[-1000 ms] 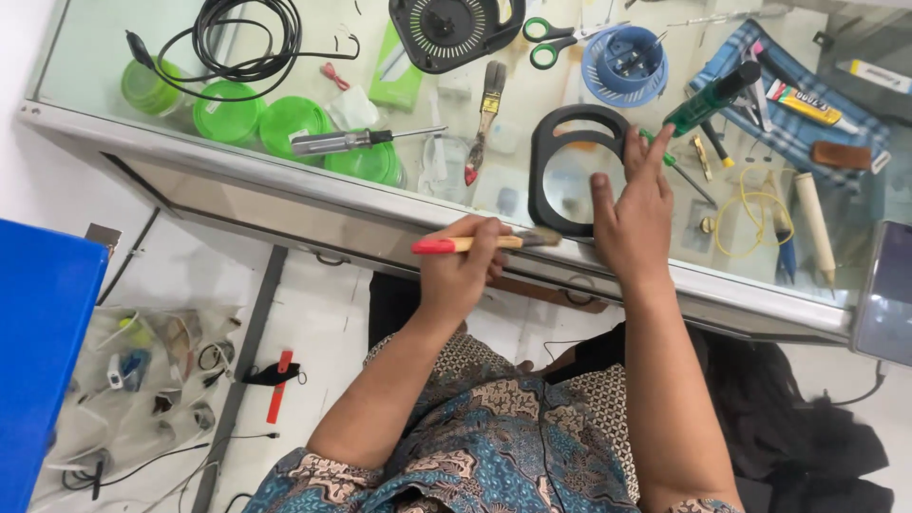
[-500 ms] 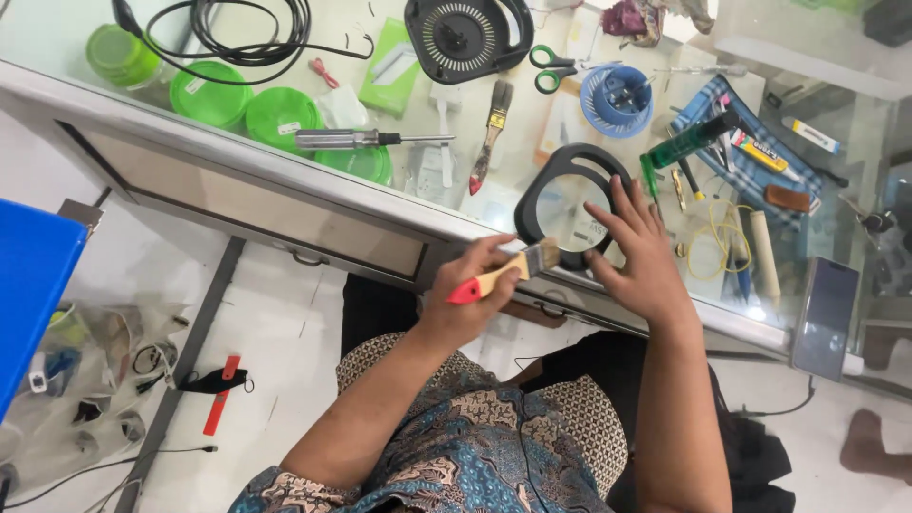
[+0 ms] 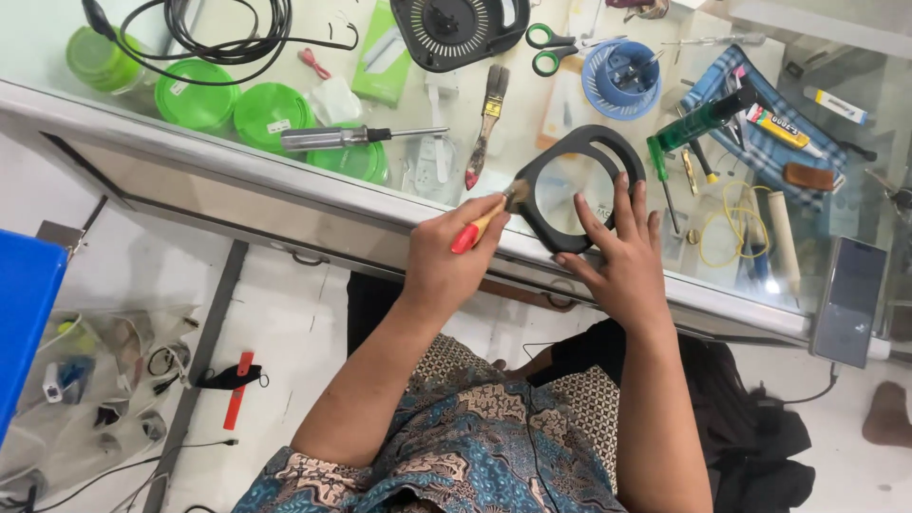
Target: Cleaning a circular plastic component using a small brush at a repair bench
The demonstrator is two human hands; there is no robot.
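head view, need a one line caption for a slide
Left hand brushes a black ring-shaped frame with a red-handled paintbrush while the right hand steadies it on a cluttered glass counter.

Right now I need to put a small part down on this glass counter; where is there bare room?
Little is bare: a narrow strip along the near edge, between the silver screwdriver and left hand. Right of the black ring frame under the right hand, tools crowd it.

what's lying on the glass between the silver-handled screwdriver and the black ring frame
In the head view, a second paintbrush and a white plug adapter lie between the screwdriver and the black frame.
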